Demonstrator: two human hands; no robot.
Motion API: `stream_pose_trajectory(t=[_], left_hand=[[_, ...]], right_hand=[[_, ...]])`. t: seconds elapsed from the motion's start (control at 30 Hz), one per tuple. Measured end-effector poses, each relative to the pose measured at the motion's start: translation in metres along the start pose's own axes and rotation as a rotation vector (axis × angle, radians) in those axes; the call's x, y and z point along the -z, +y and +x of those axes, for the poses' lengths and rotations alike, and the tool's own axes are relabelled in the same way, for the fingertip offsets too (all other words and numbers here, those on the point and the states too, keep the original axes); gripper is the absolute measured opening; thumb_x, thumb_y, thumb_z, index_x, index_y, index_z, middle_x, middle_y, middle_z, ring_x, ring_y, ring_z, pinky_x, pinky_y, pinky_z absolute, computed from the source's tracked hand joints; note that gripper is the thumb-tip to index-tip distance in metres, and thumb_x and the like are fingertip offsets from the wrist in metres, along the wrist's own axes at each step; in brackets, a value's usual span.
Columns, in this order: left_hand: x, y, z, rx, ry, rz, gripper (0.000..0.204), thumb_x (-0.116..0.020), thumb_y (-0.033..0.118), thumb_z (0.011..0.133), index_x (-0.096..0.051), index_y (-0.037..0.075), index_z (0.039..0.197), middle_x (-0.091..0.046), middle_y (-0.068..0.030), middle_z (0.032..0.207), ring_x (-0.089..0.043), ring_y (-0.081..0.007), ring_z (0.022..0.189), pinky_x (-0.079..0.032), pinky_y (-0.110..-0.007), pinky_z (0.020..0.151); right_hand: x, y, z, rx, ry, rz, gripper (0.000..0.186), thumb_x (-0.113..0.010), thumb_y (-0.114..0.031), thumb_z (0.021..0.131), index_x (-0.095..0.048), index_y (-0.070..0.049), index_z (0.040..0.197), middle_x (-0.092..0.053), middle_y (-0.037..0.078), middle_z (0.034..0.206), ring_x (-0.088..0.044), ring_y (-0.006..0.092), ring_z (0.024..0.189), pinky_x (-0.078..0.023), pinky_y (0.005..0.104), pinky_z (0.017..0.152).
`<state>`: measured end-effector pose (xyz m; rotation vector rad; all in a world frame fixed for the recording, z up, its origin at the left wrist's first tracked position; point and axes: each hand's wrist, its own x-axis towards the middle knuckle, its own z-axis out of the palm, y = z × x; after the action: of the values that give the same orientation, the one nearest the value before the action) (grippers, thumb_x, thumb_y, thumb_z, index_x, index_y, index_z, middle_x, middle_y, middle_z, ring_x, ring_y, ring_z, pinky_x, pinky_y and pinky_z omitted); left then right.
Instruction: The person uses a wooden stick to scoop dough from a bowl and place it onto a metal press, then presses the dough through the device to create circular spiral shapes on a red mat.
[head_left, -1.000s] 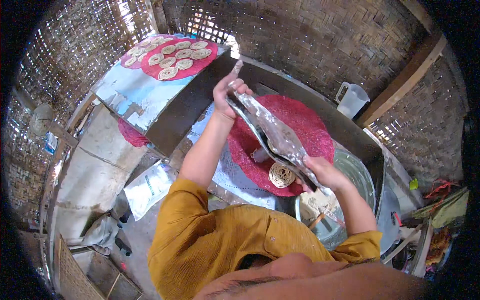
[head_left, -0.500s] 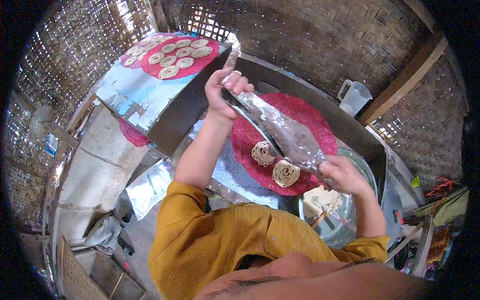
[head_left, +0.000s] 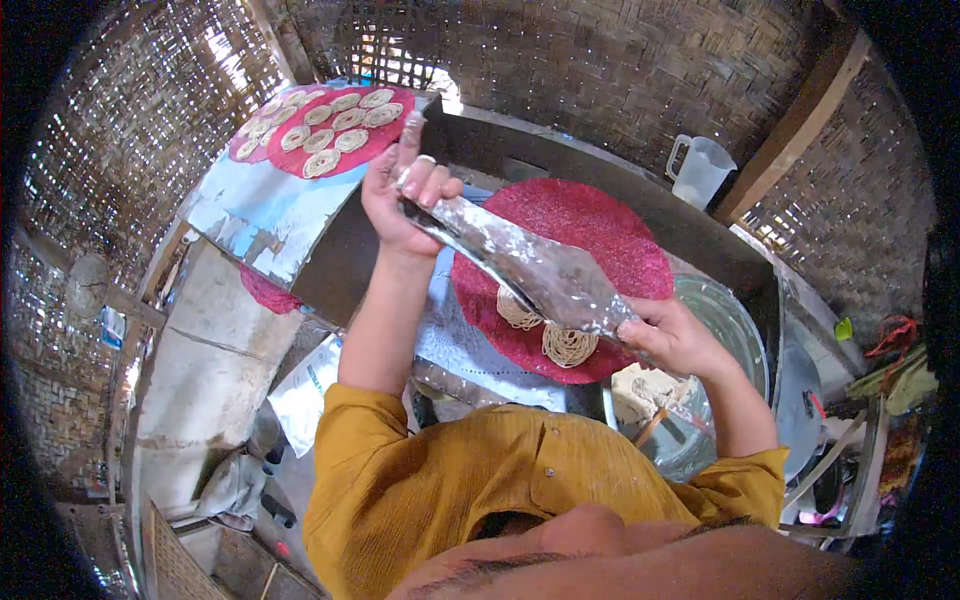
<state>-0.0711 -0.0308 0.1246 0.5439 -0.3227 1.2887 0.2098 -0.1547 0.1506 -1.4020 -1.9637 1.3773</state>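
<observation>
item: long silvery metal noodle press (head_left: 520,265), held level over a round red woven mat (head_left: 590,250) on the surface. left hand (head_left: 405,195) curled tight around the far end, forefinger raised; right hand (head_left: 675,335) closed on the near end. step in hand, by judgement: squeezing pale noodle coils (head_left: 568,343) onto the mat, two laid beneath the press. next coil calls for bare mat alongside. further: second red mat with many noodle rounds (head_left: 335,125), steel basin (head_left: 735,330), clear plastic jug (head_left: 700,170).
</observation>
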Motion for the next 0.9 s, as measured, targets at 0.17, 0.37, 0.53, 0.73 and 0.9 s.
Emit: stream_pose_trajectory(t=[0.17,0.37,0.53,0.73,0.9], left_hand=[[0.018,-0.026,0.006,0.13,-0.013,-0.111,0.041,-0.038,0.032,0.083,-0.046,0.01,0.117,-0.037,0.0032,0.052,-0.038,-0.0085,0.05,-0.039,-0.025,0.061],[0.058,-0.07,-0.001,0.722,0.406,0.511,0.045,-0.036,0.037,0.085,-0.047,0.002,0.111,-0.054,-0.013,0.106,-0.053,-0.0251,0.092,-0.039,-0.04,0.086],[0.082,-0.099,-0.031,0.903,0.189,0.999,0.037,-0.041,0.031,0.086,-0.049,0.003,0.109,-0.054,-0.0101,0.108,-0.052,-0.0205,0.098,-0.041,-0.035,0.086],[0.089,-0.1,-0.033,0.982,0.186,1.037,0.041,-0.039,0.032,0.086,-0.046,0.002,0.114,-0.051,-0.0111,0.113,-0.051,-0.0198,0.098,-0.041,-0.032,0.084],[0.072,-0.082,-0.02,1.123,-0.108,1.787,0.047,-0.03,0.039,0.085,-0.047,0.008,0.116,-0.047,-0.0147,0.117,-0.047,-0.0287,0.099,-0.031,-0.038,0.09]], right_hand=[[0.004,0.01,-0.012,-0.106,0.032,0.027,0.042,-0.052,-0.033,0.08,-0.051,-0.006,0.112,-0.058,0.004,0.069,-0.052,0.0088,0.053,-0.044,0.0248,0.049],[0.003,0.04,-0.009,0.01,0.114,0.142,0.039,-0.054,-0.027,0.079,-0.052,0.002,0.105,-0.058,0.006,0.084,-0.053,0.0095,0.072,-0.044,0.0249,0.064],[0.001,0.047,-0.006,-0.005,0.121,0.249,0.034,-0.054,-0.02,0.08,-0.05,0.001,0.107,-0.059,0.007,0.089,-0.052,0.0105,0.081,-0.043,0.0262,0.072],[0.0,0.065,0.002,0.034,0.223,0.206,0.035,-0.053,-0.023,0.081,-0.051,0.002,0.105,-0.059,0.007,0.089,-0.052,0.0107,0.081,-0.043,0.0261,0.072],[0.004,0.077,-0.001,0.119,0.353,0.259,0.033,-0.053,-0.024,0.082,-0.052,0.001,0.104,-0.058,0.005,0.087,-0.051,0.0102,0.079,-0.042,0.0254,0.07]])
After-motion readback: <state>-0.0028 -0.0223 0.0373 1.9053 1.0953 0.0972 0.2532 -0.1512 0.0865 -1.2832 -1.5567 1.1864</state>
